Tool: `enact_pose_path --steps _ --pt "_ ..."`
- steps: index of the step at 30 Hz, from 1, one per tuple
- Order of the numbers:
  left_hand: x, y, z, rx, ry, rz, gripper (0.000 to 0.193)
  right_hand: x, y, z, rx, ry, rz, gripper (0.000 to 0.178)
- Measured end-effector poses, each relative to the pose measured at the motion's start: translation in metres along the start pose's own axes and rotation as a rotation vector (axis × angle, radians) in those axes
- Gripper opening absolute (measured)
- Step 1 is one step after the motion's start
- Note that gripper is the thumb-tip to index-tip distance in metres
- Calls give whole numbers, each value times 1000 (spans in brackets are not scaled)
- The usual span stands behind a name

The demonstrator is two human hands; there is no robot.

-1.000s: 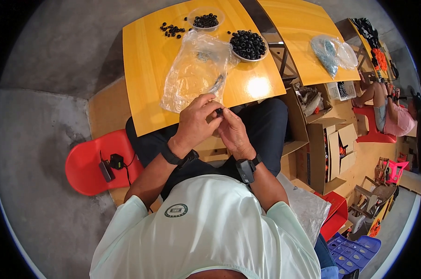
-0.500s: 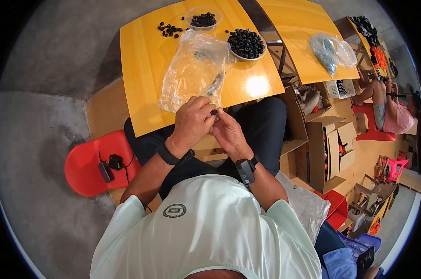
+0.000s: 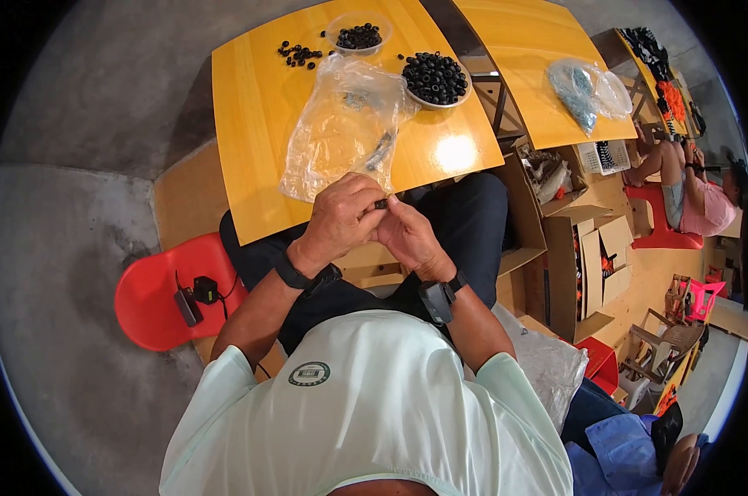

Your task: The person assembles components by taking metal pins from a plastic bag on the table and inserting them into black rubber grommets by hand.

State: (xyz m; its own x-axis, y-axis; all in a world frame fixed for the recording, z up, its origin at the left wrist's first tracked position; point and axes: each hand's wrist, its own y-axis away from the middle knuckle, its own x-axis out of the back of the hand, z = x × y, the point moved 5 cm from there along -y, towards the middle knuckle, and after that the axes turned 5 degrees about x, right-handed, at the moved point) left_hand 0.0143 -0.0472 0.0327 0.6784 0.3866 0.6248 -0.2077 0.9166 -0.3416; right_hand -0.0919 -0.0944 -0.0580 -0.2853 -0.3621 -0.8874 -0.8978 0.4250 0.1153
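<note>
Just past the near edge of the yellow table, my left hand (image 3: 341, 219) and my right hand (image 3: 409, 237) meet, fingertips together. Between them they pinch a small black piece (image 3: 380, 203), mostly covered by fingers, so its exact kind cannot be made out. Right beyond my hands a clear plastic bag (image 3: 324, 140) lies flattened on the table, with some small dark and greyish bits in it. Farther off stand a bowl heaped with black ring-shaped parts (image 3: 434, 78) and a clear tub (image 3: 360, 48) with smaller black parts. Several loose black pieces (image 3: 299, 56) lie left of the tub.
A second yellow table (image 3: 523, 50) bears a bag of bluish-grey bits (image 3: 574, 91). Open cardboard boxes (image 3: 566, 273) stand at the right. On my left is a red stool (image 3: 155, 298) with small black devices. Another person (image 3: 696, 194) sits far right; someone's blue clothing (image 3: 622, 455) shows lower right.
My hands stay together at nearly the same spot, and the black piece shows slightly more between the fingertips. At the lower right, the person in blue has shifted, and a hand there shows more.
</note>
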Motion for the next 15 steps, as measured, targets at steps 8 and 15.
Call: enact_pose_path --steps 8,15 --pt "-1 2 -3 38 68 -11 25 14 -2 13 44 -2 -54 42" --pt "-7 13 -29 455 568 -229 24 -10 -1 8 111 82 16 33"
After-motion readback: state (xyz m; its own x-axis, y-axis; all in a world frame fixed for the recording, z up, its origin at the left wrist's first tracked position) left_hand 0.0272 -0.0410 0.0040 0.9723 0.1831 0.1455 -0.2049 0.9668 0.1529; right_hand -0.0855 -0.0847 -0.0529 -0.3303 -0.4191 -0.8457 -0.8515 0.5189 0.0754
